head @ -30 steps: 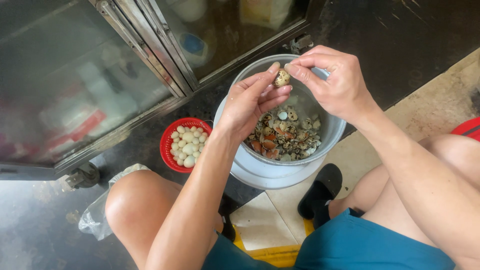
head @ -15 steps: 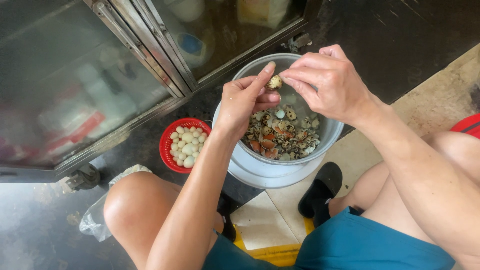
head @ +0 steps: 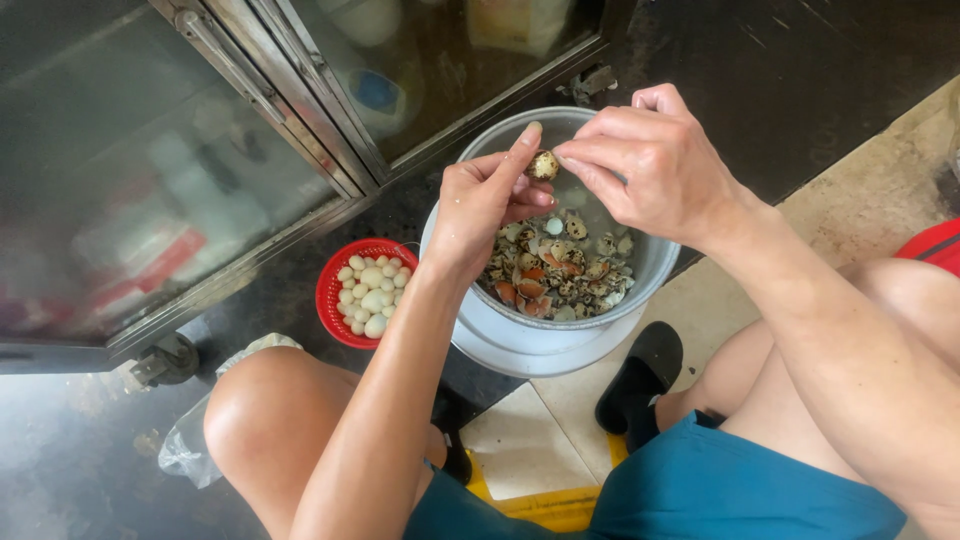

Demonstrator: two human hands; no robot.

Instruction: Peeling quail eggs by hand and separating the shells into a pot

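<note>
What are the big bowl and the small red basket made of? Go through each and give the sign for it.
Big bowl: looks like metal with a dull grey sheen and a thin rim; it sits in a white basin that seems plastic, matte and thicker-edged. Small red basket: probably moulded plastic, judging by its uniform bright colour and fine slotted wall.

Two hands (head: pixel 480 205), one speckled egg (head: pixel 543 165), one metal bowl (head: pixel 655 262), one red basket (head: pixel 335 295).
</note>
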